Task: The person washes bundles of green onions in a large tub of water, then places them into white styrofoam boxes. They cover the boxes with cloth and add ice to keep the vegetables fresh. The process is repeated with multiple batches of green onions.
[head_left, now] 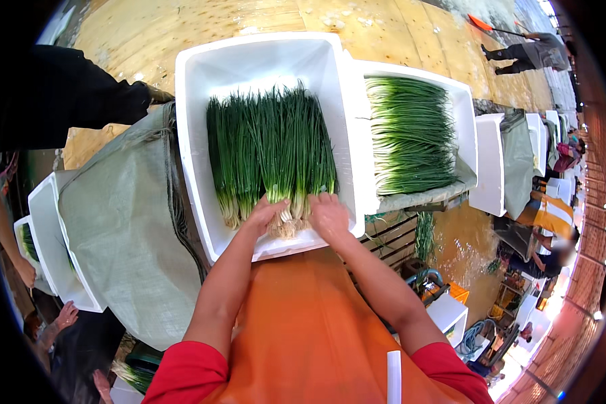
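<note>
Both hands press on green onions in the white foam box

I see my left hand (266, 212) and right hand (328, 214), fingers spread flat, gripping nothing, on the pale root ends of the long green spring onions (273, 151) lying inside the white rectangular foam box (198, 94). I think uneven pressing could bend stalks or push roots over the near rim.

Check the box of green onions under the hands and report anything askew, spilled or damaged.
Nothing stands out. The green onions lie in even rows in the white foam box, roots toward the person; the left hand and right hand rest on the root ends.
</note>
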`<state>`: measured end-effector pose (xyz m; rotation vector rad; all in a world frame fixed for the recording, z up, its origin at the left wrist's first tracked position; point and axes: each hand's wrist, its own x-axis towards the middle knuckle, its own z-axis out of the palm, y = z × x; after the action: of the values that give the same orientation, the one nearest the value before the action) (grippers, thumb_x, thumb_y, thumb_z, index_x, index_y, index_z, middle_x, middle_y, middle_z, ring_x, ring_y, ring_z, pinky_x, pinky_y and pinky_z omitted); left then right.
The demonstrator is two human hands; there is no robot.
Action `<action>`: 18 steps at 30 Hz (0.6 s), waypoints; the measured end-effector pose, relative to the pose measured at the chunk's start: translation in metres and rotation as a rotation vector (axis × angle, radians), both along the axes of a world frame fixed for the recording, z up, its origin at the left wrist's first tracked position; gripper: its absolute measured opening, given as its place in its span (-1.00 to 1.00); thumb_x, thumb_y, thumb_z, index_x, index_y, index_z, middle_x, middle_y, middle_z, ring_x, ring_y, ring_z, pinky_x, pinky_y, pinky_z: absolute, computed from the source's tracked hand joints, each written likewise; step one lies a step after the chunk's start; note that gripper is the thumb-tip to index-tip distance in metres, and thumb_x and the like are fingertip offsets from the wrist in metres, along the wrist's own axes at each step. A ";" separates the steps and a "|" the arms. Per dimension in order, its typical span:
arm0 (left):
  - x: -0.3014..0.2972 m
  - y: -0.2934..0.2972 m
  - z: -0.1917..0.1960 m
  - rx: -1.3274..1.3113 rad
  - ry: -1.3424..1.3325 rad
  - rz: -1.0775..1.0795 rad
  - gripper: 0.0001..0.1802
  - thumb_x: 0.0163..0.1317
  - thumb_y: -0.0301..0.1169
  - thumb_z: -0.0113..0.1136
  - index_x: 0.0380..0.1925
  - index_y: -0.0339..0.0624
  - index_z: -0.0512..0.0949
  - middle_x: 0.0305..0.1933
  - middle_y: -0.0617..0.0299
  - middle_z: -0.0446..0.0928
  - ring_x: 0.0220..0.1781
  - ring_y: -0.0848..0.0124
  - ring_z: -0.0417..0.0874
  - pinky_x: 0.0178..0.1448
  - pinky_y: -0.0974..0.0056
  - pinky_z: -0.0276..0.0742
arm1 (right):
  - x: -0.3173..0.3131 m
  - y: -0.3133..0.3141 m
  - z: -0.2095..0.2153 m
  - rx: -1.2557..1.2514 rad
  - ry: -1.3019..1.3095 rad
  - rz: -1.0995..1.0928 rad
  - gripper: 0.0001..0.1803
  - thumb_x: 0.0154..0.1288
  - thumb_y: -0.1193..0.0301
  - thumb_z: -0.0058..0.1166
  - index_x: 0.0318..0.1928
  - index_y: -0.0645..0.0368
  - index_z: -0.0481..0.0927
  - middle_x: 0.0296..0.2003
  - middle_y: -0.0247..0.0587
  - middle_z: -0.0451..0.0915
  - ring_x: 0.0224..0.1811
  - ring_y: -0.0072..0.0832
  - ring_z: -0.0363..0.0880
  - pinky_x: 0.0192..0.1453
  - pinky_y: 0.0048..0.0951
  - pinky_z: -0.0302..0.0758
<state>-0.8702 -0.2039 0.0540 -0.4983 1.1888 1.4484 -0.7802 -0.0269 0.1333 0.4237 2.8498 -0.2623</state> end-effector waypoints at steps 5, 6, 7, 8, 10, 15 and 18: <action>0.000 -0.005 -0.012 -0.044 0.082 -0.007 -0.13 0.23 -0.43 0.46 0.46 -0.27 0.18 0.30 -0.03 0.51 0.30 0.20 0.57 0.36 0.11 0.52 | -0.003 0.038 0.029 -0.232 -0.013 -0.097 -0.74 0.34 0.37 0.13 -0.02 0.19 0.65 -0.20 0.03 0.72 -0.25 -0.13 0.75 -0.18 -0.07 0.64; -0.002 -0.006 -0.015 -0.176 0.140 -0.050 -0.13 0.20 -0.44 0.47 0.43 -0.33 0.18 0.29 -0.07 0.51 0.29 0.22 0.58 0.32 0.13 0.54 | -0.002 0.041 0.036 -0.326 0.111 -0.105 -0.74 0.37 0.38 0.13 0.01 0.19 0.65 -0.19 0.02 0.73 -0.27 -0.14 0.75 -0.19 -0.10 0.64; -0.002 -0.006 -0.016 -0.232 0.167 0.012 -0.19 0.19 -0.44 0.49 0.36 -0.38 0.25 0.23 -0.07 0.54 0.23 0.23 0.60 0.26 0.13 0.58 | -0.002 0.041 0.041 -0.539 0.289 -0.272 -0.76 0.45 0.38 0.10 0.00 0.24 0.65 -0.20 0.01 0.75 -0.29 -0.21 0.76 -0.16 -0.21 0.64; -0.003 -0.006 -0.017 -0.298 0.194 0.067 -0.25 0.18 -0.43 0.50 0.30 -0.42 0.32 0.17 -0.08 0.57 0.18 0.23 0.63 0.20 0.12 0.61 | -0.001 0.040 0.045 -0.812 0.331 -0.520 -0.74 0.48 0.38 0.08 0.06 0.25 0.61 -0.25 0.00 0.75 -0.27 -0.29 0.77 -0.13 -0.31 0.63; -0.003 -0.003 -0.014 -0.144 0.217 0.018 -0.25 0.16 -0.39 0.51 0.27 -0.47 0.36 0.16 -0.10 0.59 0.11 0.19 0.65 0.21 0.12 0.57 | -0.001 0.029 0.041 -0.908 0.516 -0.632 -0.71 0.46 0.41 0.04 0.10 0.26 0.51 -0.31 0.04 0.74 -0.36 -0.10 0.73 -0.24 -0.21 0.61; 0.003 0.010 0.013 -0.227 0.375 -0.176 -0.43 0.23 -0.33 0.47 0.12 -0.43 0.48 -0.01 0.02 0.63 -0.05 0.28 0.66 -0.05 0.14 0.63 | -0.003 -0.004 -0.006 -0.179 -0.295 -0.154 -0.66 0.37 0.33 0.04 0.06 0.24 0.46 -0.37 0.16 0.70 -0.30 0.08 0.71 -0.21 0.08 0.59; 0.005 0.009 0.024 -0.089 0.067 0.070 -0.16 0.22 -0.29 0.48 0.38 -0.45 0.28 0.20 -0.15 0.56 0.07 0.13 0.67 0.16 0.03 0.60 | 0.004 0.004 -0.023 -0.236 -0.236 -0.160 -0.58 0.31 0.24 0.16 0.06 0.26 0.52 -0.26 0.25 0.70 -0.15 0.08 0.71 -0.05 0.05 0.59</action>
<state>-0.8649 -0.1951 0.0785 -0.5612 1.3050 1.4863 -0.7761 -0.0233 0.1100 0.5907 2.5213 -0.5345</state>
